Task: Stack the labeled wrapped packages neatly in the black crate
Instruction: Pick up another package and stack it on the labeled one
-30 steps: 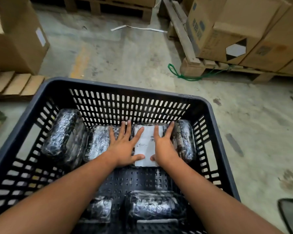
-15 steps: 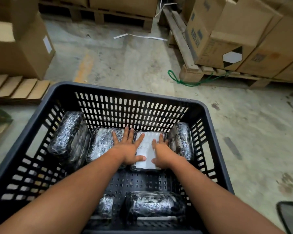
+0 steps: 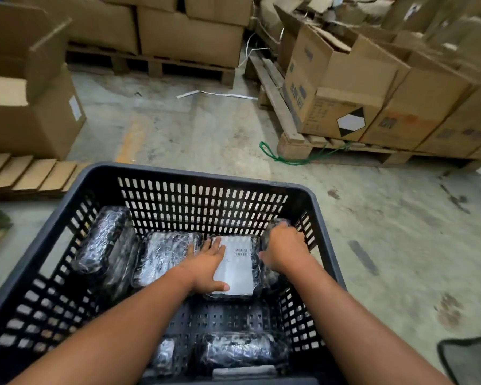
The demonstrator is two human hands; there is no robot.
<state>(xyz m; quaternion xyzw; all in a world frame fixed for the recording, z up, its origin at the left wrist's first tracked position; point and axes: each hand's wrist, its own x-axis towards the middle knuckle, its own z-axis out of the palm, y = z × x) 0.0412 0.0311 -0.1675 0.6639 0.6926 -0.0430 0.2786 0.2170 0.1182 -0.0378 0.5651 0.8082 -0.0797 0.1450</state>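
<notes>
A black slotted crate (image 3: pixel 206 176) stands on the concrete floor in front of me. Several black packages in shiny clear wrap lie inside it. One package with a white barcode label (image 3: pixel 238 266) lies flat in the back row. My left hand (image 3: pixel 206 263) rests flat on its left side, fingers spread. My right hand (image 3: pixel 285 245) is closed over the rightmost package (image 3: pixel 272 226), which stands on edge against the right wall. Two more packages (image 3: pixel 164 254) (image 3: pixel 106 240) fill the back left. Another (image 3: pixel 242 351) lies near the front wall.
Cardboard boxes on wooden pallets (image 3: pixel 289 129) stand to the right and at the back. An open box (image 3: pixel 31 107) and flat cardboard strips (image 3: pixel 25 173) lie to the left. A green cord (image 3: pixel 278 157) trails on the floor. A dark mat corner (image 3: pixel 469 359) shows at lower right.
My right hand left the labeled package and moved right onto the edge-standing package, closing on it. My left hand stayed on the labeled package. The camera tilted up.
</notes>
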